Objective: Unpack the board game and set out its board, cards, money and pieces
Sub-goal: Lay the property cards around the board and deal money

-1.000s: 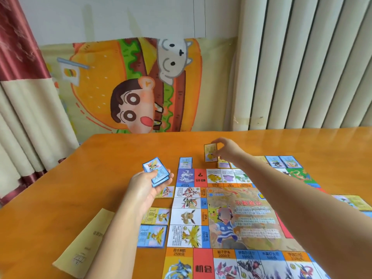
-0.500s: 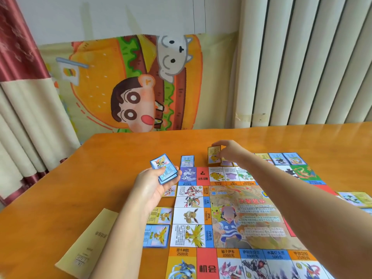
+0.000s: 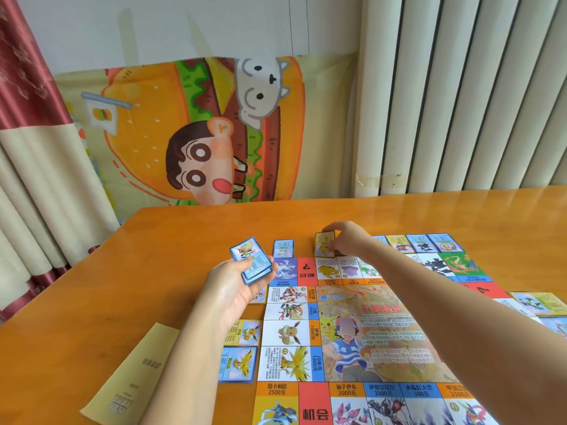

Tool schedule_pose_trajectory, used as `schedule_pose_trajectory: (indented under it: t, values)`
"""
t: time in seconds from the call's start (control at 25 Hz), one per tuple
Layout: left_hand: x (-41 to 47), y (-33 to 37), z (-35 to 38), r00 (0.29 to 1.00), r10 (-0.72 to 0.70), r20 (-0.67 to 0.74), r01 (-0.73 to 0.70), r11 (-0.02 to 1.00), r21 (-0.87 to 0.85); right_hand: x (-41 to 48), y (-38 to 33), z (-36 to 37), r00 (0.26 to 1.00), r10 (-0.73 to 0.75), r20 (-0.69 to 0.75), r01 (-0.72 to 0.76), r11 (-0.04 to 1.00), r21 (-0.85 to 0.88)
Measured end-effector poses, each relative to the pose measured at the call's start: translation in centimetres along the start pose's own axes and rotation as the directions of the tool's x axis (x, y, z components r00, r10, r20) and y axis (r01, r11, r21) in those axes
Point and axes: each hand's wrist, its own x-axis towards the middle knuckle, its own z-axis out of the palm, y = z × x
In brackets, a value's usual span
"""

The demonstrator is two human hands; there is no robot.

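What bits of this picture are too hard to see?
Head view:
- Card beside the board: mostly hidden under the left hand.
- Board's near edge: cut off by the picture's bottom; right forearm covers its right side.
- Beige booklet: print too small.
- Yellow card pinched by the right hand: text too small.

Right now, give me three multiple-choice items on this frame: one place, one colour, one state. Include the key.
1. The tan leaflet lies: A) left of the board, near side; B) on the board's middle; C) beyond its far edge.
2. The board's question-mark square is: A) green; B) red; C) purple.
3. The left grip: A) is flat and empty; B) holds a card stack; C) is an empty fist.
Key: A, it sits off the board's left edge; B, red ground under the mark; B, fingers curl round the blue cards.
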Motion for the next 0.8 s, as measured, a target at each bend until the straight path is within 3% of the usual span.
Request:
schedule_pose_trajectory:
  t: [0.36, 0.56, 0.8]
  values:
    - [0.0, -0.1, 0.0, 1.0, -0.014, 0.007, 0.014, 1.0, 0.007, -0.6, 0.0, 0.2, 0.995, -0.047, -0.087, 0.028, 0.978, -0.207]
    - [-0.1, 0.1, 0.2, 0.999, 0.007, 0.042, -0.008, 1.0, 0.03, -1.6, -0.4, -1.1, 0.971, -0.128, -0.201, 0.091, 0.979, -0.184]
    - [-2.4, 1.1, 2.1, 0.98, 0.115, 0.16, -0.152, 0.958, 0.242, -6.5, -2.9, -6.3, 0.964, -0.254, -0.076, 0.245, 0.964, -0.107]
